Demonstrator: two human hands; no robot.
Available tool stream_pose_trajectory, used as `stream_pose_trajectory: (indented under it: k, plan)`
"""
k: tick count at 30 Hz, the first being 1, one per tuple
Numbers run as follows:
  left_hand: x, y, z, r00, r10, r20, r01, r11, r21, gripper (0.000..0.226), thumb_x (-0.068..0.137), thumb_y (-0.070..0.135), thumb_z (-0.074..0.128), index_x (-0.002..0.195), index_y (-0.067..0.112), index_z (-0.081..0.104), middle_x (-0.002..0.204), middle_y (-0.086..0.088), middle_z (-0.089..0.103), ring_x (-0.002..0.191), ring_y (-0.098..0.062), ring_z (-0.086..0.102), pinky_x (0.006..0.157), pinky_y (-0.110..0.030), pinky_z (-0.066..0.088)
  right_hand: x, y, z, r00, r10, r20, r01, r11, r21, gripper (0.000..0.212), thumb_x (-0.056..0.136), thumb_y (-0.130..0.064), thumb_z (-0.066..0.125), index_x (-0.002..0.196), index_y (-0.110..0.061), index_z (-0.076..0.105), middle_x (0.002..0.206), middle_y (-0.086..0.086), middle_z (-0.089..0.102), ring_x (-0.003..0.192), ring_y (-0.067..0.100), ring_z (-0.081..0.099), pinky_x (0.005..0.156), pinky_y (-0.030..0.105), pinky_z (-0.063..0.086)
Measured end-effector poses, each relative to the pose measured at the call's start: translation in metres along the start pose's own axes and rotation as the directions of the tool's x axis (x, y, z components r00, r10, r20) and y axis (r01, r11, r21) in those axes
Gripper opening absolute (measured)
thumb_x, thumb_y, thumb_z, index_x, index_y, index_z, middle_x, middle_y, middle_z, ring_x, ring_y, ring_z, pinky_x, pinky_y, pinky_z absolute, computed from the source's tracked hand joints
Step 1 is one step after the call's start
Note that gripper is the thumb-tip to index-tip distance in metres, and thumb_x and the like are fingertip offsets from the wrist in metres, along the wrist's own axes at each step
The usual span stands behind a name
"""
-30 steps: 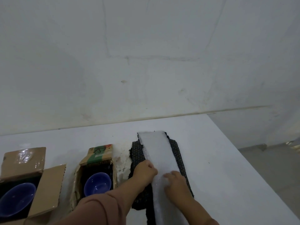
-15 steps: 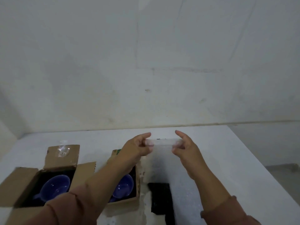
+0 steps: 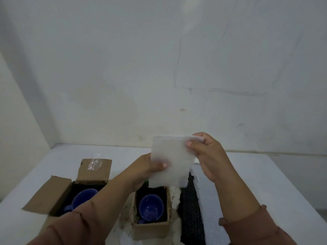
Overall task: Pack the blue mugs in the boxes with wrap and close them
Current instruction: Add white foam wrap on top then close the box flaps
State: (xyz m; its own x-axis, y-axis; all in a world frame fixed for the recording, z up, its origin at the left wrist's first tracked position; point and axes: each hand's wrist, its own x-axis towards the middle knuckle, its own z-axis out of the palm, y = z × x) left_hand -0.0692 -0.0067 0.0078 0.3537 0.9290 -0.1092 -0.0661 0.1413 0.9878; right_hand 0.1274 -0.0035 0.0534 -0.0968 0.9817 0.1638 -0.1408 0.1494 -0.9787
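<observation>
White, soft foam wrap sheet [image 3: 170, 161] is pinched by the left hand [image 3: 152, 165] and right hand [image 3: 207, 156]; light and floppy, it is judged best held at opposite edges.

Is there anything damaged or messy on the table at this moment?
Yes. The nearer box holding a blue mug looks worn, with white torn bits stuck along its sides. The other box looks intact.

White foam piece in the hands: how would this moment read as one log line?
left hand: shut on foam sheet | right hand: shut on foam sheet | sheet: above right box | blue mugs: boxed | boxes: open
</observation>
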Motion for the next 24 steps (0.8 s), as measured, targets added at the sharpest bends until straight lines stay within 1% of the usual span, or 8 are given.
stream_pose_trajectory:
  k: [2, 5, 8, 13, 16, 19, 21, 24]
  plan:
    - [-0.001, -0.006, -0.004, 0.995, -0.044, -0.092, 0.036, 0.996, -0.085, 0.018, 0.08, 0.004, 0.068, 0.098, 0.004, 0.068, 0.097, -0.013, 0.071, 0.086, -0.025, 0.069, 0.076, -0.034, 0.057, 0.003, 0.011, 0.001, 0.997, 0.076, 0.014, -0.076, 0.996, 0.036, 0.025, 0.082, -0.001, 0.063, 0.091, -0.024, 0.063, 0.085, -0.001, 0.069, 0.08, 0.014, 0.063, 0.07, 0.025, 0.05]
    - [-0.002, -0.008, -0.014, 0.99, -0.08, -0.114, 0.056, 0.978, -0.201, 0.017, 0.083, 0.001, 0.064, 0.1, 0.002, 0.066, 0.094, -0.013, 0.071, 0.083, -0.026, 0.07, 0.068, -0.034, 0.058, -0.001, 0.036, 0.0, 0.95, 0.299, 0.091, -0.286, 0.949, -0.132, 0.038, 0.081, -0.008, 0.068, 0.114, -0.022, 0.058, 0.103, 0.009, 0.068, 0.091, 0.021, 0.066, 0.071, 0.029, 0.053]
    - [-0.005, -0.011, -0.022, 0.991, -0.099, -0.086, 0.081, 0.978, -0.193, 0.023, 0.083, 0.0, 0.063, 0.105, 0.004, 0.065, 0.095, -0.01, 0.074, 0.087, -0.027, 0.071, 0.064, -0.033, 0.057, -0.007, 0.057, 0.002, 0.929, 0.352, 0.11, -0.334, 0.929, -0.158, 0.022, 0.081, -0.004, 0.067, 0.092, -0.022, 0.073, 0.088, 0.001, 0.075, 0.077, 0.014, 0.07, 0.06, 0.024, 0.055]
    - [-0.01, -0.017, -0.04, 0.99, -0.141, -0.023, 0.128, 0.945, -0.3, 0.038, 0.082, -0.02, 0.047, 0.093, 0.007, 0.07, 0.101, -0.011, 0.073, 0.094, -0.027, 0.069, 0.07, -0.034, 0.059, -0.003, 0.064, 0.008, 0.939, 0.337, 0.061, -0.334, 0.941, -0.063, 0.025, 0.082, 0.007, 0.06, 0.087, -0.011, 0.075, 0.082, 0.0, 0.076, 0.075, 0.015, 0.07, 0.064, 0.025, 0.057]
    - [-0.011, -0.025, -0.05, 0.978, -0.188, -0.085, 0.139, 0.904, -0.403, 0.04, 0.081, -0.02, 0.039, 0.074, 0.007, 0.069, 0.103, -0.013, 0.069, 0.09, -0.026, 0.066, 0.068, -0.032, 0.059, -0.001, 0.067, 0.006, 0.929, 0.37, 0.029, -0.364, 0.923, -0.127, 0.038, 0.08, 0.012, 0.056, 0.061, -0.015, 0.075, 0.071, -0.002, 0.074, 0.064, 0.012, 0.069, 0.055, 0.024, 0.055]
    - [-0.013, -0.033, -0.056, 0.972, -0.231, -0.047, 0.173, 0.834, -0.524, 0.022, 0.088, 0.005, 0.048, 0.105, 0.005, 0.062, 0.105, -0.018, 0.067, 0.086, -0.029, 0.066, 0.068, -0.036, 0.059, 0.0, 0.074, 0.007, 0.924, 0.382, 0.031, -0.374, 0.917, -0.139, 0.043, 0.08, 0.014, 0.054, 0.054, -0.015, 0.072, 0.071, -0.003, 0.074, 0.064, 0.015, 0.067, 0.064, 0.03, 0.056]
    - [-0.015, -0.04, -0.057, 0.947, -0.323, -0.002, 0.293, 0.862, -0.413, 0.03, 0.091, 0.025, 0.054, 0.112, 0.004, 0.061, 0.106, -0.02, 0.067, 0.092, -0.033, 0.066, 0.073, -0.042, 0.058, -0.001, 0.081, 0.01, 0.917, 0.398, 0.012, -0.39, 0.904, -0.177, 0.042, 0.08, 0.013, 0.053, 0.055, -0.015, 0.072, 0.072, -0.002, 0.074, 0.071, 0.02, 0.065, 0.072, 0.035, 0.054]
    - [-0.016, -0.048, -0.053, 0.923, -0.37, -0.101, 0.346, 0.917, -0.2, 0.017, 0.09, 0.007, 0.056, 0.105, 0.001, 0.063, 0.109, -0.019, 0.067, 0.092, -0.03, 0.068, 0.07, -0.038, 0.057, -0.003, 0.087, 0.015, 0.897, 0.442, -0.019, -0.437, 0.879, -0.193, 0.033, 0.077, 0.008, 0.055, 0.061, -0.013, 0.074, 0.086, 0.008, 0.073, 0.087, 0.027, 0.064, 0.087, 0.04, 0.052]
